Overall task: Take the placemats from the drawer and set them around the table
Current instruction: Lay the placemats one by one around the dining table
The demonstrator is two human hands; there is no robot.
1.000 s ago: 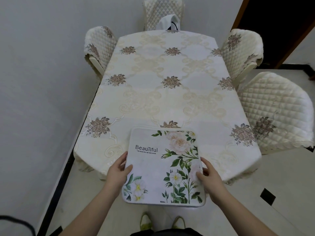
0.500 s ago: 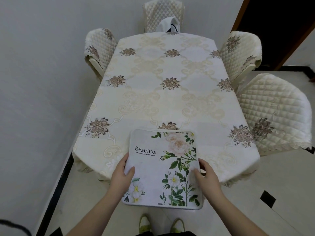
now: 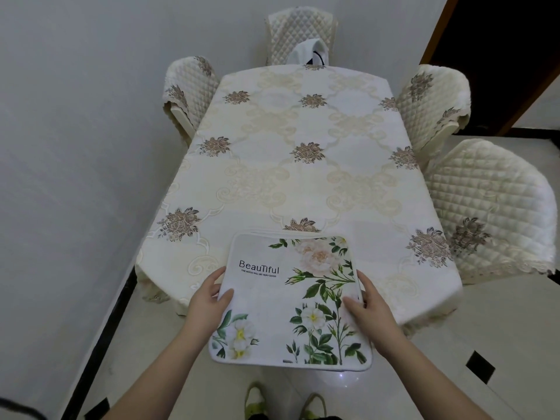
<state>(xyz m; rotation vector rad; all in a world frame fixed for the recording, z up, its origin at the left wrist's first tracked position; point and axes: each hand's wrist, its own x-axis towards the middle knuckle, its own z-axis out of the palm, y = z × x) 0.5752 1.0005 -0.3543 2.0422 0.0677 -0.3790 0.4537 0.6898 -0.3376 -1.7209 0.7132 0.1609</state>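
Observation:
A stack of white placemats (image 3: 288, 298) printed with flowers and the word "Beautiful" lies over the near edge of the table (image 3: 303, 177), its near half hanging past the edge. More mat edges peek out at the stack's far side. My left hand (image 3: 207, 301) grips the stack's left edge with the thumb on top. On the opposite edge my right hand (image 3: 368, 307) holds on the same way. The table wears a cream cloth with brown flower motifs. No drawer is in view.
Quilted cream chairs surround the table: one at the far left (image 3: 189, 86), one at the far end (image 3: 300, 34) with a white bag (image 3: 309, 53) on it, two on the right (image 3: 430, 101) (image 3: 491, 207). A wall runs along the left. My shoes (image 3: 285, 401) stand on the tiled floor.
The stack has slid slightly toward me and lower in view while both hands keep their grip on its sides. The camera view has tilted a little.

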